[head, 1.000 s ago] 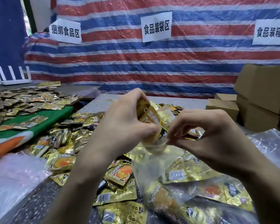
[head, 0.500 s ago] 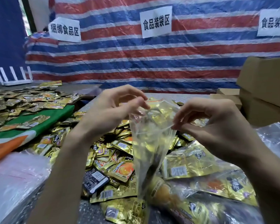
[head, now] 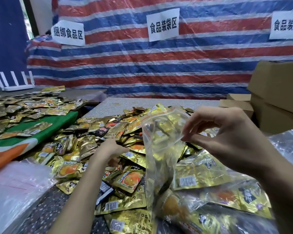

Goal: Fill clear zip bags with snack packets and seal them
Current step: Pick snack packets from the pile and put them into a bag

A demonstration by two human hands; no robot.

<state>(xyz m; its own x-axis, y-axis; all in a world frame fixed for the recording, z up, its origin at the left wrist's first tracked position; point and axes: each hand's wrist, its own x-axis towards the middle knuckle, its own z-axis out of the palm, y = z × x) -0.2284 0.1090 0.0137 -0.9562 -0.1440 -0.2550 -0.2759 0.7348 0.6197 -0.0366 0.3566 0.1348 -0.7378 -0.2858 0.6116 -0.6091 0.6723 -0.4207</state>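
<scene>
Nearest the camera, at lower right, I see filled bags (head: 208, 215) of gold packets lying on the speckled table (head: 41, 215); at lower left lies a stack of empty bags (head: 15, 188). Between them, loose snack packets (head: 125, 181), gold foil with orange prints, spread across the table in a broad heap.

The left hand (head: 109, 150) reaches palm-down into this heap, fingertips among the packets; I cannot tell whether it grips one. The right hand (head: 227, 137) is raised at right, thumb and forefinger pinching one wall of the clear zip bag (head: 161, 152) just below its red zip line. The bag hangs upright above the heap, between the two hands, mouth open at the top, its lower end reaching the filled bags. Gold shows through it; whether packets lie inside I cannot tell.

Farther left, a second spread of packets (head: 24, 108) lies on a green-and-orange cloth (head: 46, 129). At right stand cardboard boxes (head: 277, 92). Behind are a white device with upright antennas (head: 15, 81) and a red, white and blue striped tarpaulin (head: 142, 65) bearing three white paper signs (head: 162, 24).
</scene>
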